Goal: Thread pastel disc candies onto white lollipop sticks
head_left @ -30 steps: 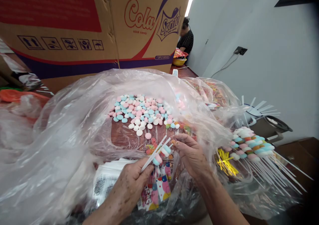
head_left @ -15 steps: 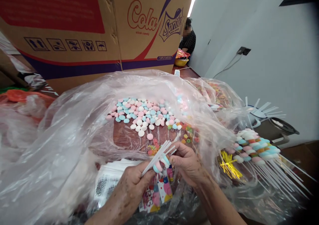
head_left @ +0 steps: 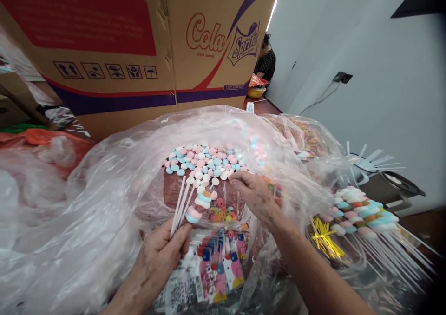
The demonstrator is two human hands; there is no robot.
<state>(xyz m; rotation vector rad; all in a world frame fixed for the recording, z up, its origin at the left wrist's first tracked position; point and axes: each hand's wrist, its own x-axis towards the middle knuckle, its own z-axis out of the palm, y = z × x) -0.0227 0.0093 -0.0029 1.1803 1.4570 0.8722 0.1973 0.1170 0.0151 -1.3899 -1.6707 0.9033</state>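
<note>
My left hand point(head_left: 163, 245) is closed around several white sticks point(head_left: 180, 203) and a skewer of marshmallows and gummy rings point(head_left: 204, 199). The skewered pieces are pink, blue, white and orange, and they tilt up toward the pile. My right hand point(head_left: 256, 194) is at the near right edge of a pile of pink, blue and white marshmallows point(head_left: 195, 157). Its fingertips are drawn together beside a white piece; whether they grip it is unclear. Between the hands lie small gummy rings point(head_left: 223, 214). Below them sit printed packets point(head_left: 218, 278) with coloured spots.
Clear plastic sheeting point(head_left: 114, 166) surrounds the candy. A big carton point(head_left: 139, 31) stands behind. At right lie finished marshmallow skewers point(head_left: 365, 213), gold twist ties point(head_left: 325, 238) and a pot point(head_left: 362, 166) with white sticks. A person point(head_left: 265, 62) is in the background.
My right hand has left the skewer and moved up to the marshmallow pile. My left hand has shifted left, carrying the sticks and the skewer, which now stand more upright.
</note>
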